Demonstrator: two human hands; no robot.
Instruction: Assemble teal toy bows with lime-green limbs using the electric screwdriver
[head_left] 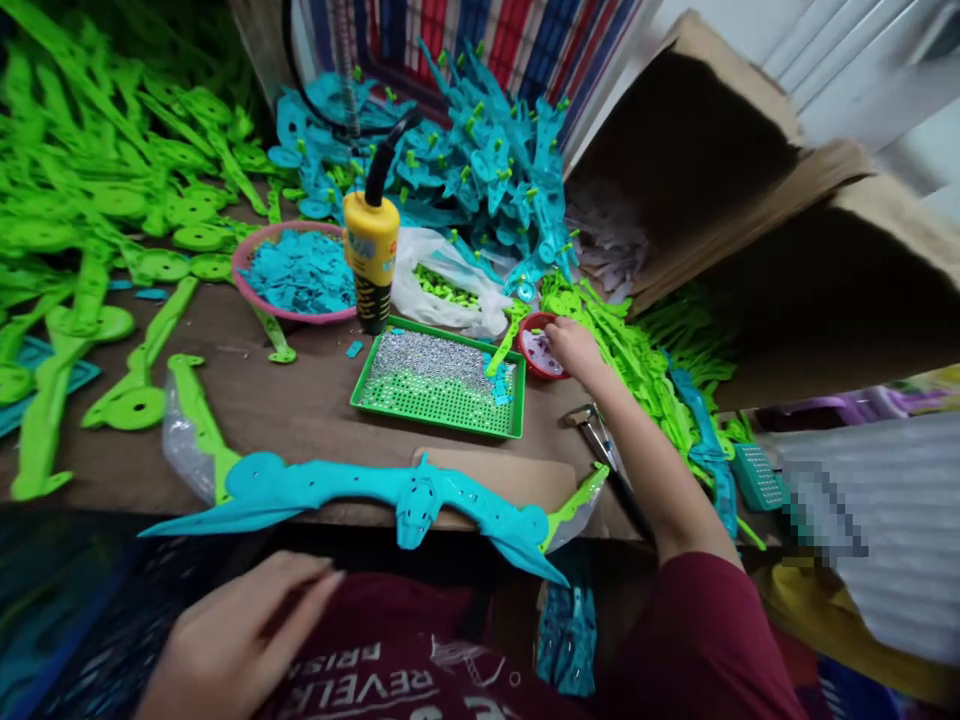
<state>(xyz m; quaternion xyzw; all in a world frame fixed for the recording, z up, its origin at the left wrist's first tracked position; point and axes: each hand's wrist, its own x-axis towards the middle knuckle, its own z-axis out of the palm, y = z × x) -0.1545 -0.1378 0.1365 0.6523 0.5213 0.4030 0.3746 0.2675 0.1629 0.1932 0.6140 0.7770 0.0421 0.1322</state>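
At the table's front edge lies a toy bow with a blue middle and green end pieces. Clear plastic parts sit along both ends. My right hand reaches over the bow to a small red bowl of pale, translucent bits. Its fingers close down inside the rim, and what they pinch is hidden. Low on the left, in front of my shirt, my left hand hovers below the bow, apart from it. Its fingers are half curled and blurred, with nothing visible in them.
Behind the bow stand a green tray of small metal pieces, a yellow electric screwdriver, a pink basket of blue pieces and a plastic bag of green pieces. A hammer lies near my right forearm. Green parts heap left.
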